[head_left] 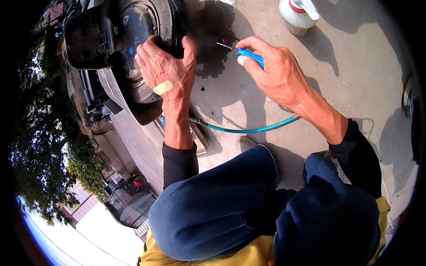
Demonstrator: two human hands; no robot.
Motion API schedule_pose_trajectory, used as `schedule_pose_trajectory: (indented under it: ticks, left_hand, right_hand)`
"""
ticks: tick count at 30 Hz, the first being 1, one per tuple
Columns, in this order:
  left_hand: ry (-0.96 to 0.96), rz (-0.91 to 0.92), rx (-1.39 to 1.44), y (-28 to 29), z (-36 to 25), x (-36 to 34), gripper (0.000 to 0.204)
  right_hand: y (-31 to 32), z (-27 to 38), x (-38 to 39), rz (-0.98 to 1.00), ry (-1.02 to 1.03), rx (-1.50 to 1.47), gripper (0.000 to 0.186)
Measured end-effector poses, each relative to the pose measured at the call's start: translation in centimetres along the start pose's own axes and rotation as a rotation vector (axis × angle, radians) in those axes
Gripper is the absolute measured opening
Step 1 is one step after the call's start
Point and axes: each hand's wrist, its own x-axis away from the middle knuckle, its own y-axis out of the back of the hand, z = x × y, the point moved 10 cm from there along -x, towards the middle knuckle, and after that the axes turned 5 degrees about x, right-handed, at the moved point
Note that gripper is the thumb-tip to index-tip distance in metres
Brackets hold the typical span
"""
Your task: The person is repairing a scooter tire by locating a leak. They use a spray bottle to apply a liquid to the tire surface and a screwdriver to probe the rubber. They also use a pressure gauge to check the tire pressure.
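My right hand (277, 68) is closed around the blue handle of a screwdriver-like tool (251, 57). Its thin metal shaft points left, and a blurred patch hides what lies at the tip. My left hand (168, 71), with a beige bandage on its back, is over a black tyre (177, 22) on a scooter-like vehicle's wheel (140, 26). The thumb lies along the tread side and the fingers reach onto the sidewall and rim, gripping the tyre. The finger ends are partly hidden.
A white bottle (297, 20) with a red collar stands at the top right on the concrete. Dark wet staining (213, 66) spreads beside the tyre. A teal hose (248, 131) curves across the ground before my knees. A metal-edged object (199, 139) lies below my left wrist.
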Motion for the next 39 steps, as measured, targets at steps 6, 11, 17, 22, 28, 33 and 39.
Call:
schedule_pose_trajectory:
  ticks: [6, 11, 17, 22, 28, 33, 39]
  left_hand:
    - [-0.037, 0.042, 0.093, 0.6, 0.2, 0.5, 0.065]
    - [-0.051, 0.051, 0.127, 0.8, 0.4, 0.6, 0.065]
    - [-0.068, 0.053, 0.138, 0.9, 0.5, 0.8, 0.065]
    - [-0.058, 0.063, 0.139, 0.8, 0.7, 0.8, 0.065]
    - [-0.07, 0.058, 0.143, 0.8, 0.7, 0.8, 0.064]
    - [-0.068, 0.058, 0.144, 0.8, 0.6, 0.7, 0.064]
    - [-0.061, 0.056, 0.135, 0.8, 0.7, 0.8, 0.064]
  right_hand:
    - [-0.6, 0.4, 0.2, -0.031, 0.037, -0.106, 0.022]
    - [-1.3, 1.2, 0.3, -0.055, 0.096, -0.136, 0.022]
    - [-1.7, 1.5, 0.3, -0.015, 0.073, -0.154, 0.022]
    - [-2.1, 1.6, 0.2, 0.025, 0.076, -0.12, 0.028]
    - [-2.8, 1.6, 0.0, 0.052, 0.048, -0.118, 0.028]
    - [-2.9, 1.8, 0.1, -0.047, 0.124, -0.148, 0.023]
    - [-3.1, 2.0, 0.2, -0.039, 0.154, -0.121, 0.023]
